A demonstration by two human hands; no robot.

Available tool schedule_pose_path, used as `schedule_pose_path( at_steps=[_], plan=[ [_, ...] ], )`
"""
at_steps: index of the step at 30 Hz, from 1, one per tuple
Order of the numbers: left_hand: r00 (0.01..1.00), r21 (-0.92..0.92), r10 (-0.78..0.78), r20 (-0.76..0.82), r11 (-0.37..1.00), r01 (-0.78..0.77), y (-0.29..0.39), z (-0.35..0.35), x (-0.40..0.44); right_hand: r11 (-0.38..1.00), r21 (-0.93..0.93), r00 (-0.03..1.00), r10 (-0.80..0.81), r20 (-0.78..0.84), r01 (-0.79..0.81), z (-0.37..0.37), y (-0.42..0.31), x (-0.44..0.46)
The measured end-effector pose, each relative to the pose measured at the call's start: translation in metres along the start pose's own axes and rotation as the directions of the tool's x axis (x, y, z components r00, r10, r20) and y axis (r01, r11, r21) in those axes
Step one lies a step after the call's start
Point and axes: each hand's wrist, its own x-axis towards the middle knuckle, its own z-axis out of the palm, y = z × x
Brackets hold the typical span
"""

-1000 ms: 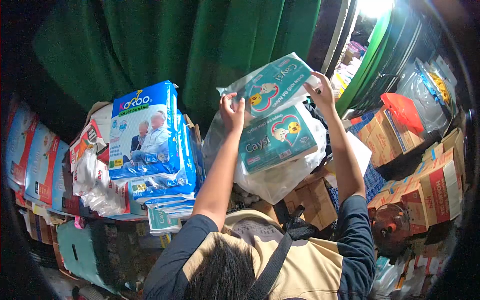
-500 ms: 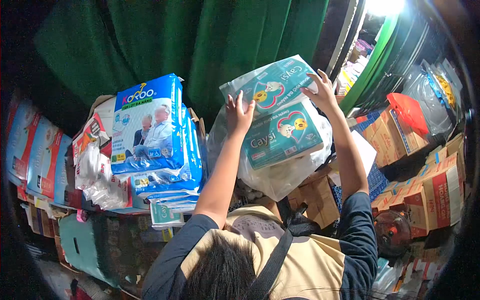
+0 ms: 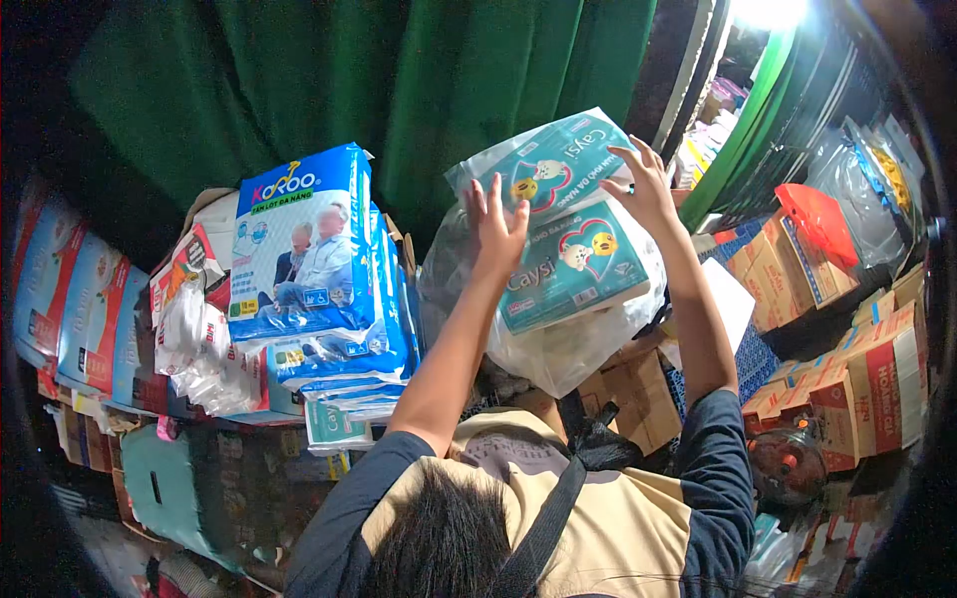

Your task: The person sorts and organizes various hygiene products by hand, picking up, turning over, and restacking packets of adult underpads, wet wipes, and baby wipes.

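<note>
Caysi packs (image 3: 568, 274) are already laid together beneath fingers spread wide on left hand (image 3: 495, 231) and right hand (image 3: 650, 194), nothing gripped.

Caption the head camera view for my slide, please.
Left hand and right hand spread over teal Caysi packs, beside a blue Karoo pack, green curtain behind.

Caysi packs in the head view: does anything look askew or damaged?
Slightly askew: the upper Caysi pack slants more steeply than the lower pack, so they look misaligned. The plastic bag looks rumpled. I see no clear damage.
</note>
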Motion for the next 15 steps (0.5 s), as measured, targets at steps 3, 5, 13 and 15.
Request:
schedule_pose_path(
  at_steps=[3, 5, 13, 15],
  plan=[
    [0.996, -0.07, 0.055, 0.065, 0.996, -0.05, 0.048, -0.029, 0.006, 0.998, 0.05, 0.999, -0.04, 0.002, 0.04, -0.016, -0.026, -0.005],
    [0.99, -0.281, 0.071, 0.123, 0.959, -0.034, 0.071, -0.041, 0.009, 0.992, 0.107, 0.998, -0.063, -0.007, 0.063, -0.027, -0.045, -0.008],
    [0.974, -0.8, 0.084, 0.208, 0.588, 0.12, 0.15, -0.106, 0.003, 0.825, 0.564, 0.999, 0.01, 0.053, -0.039, -0.081, -0.122, -0.023],
    [0.946, -0.811, 0.22, 0.236, 0.581, 0.067, 0.165, -0.13, 0.001, 0.792, 0.61, 0.999, -0.006, 0.046, -0.023, -0.089, -0.134, -0.026]
  ],
)
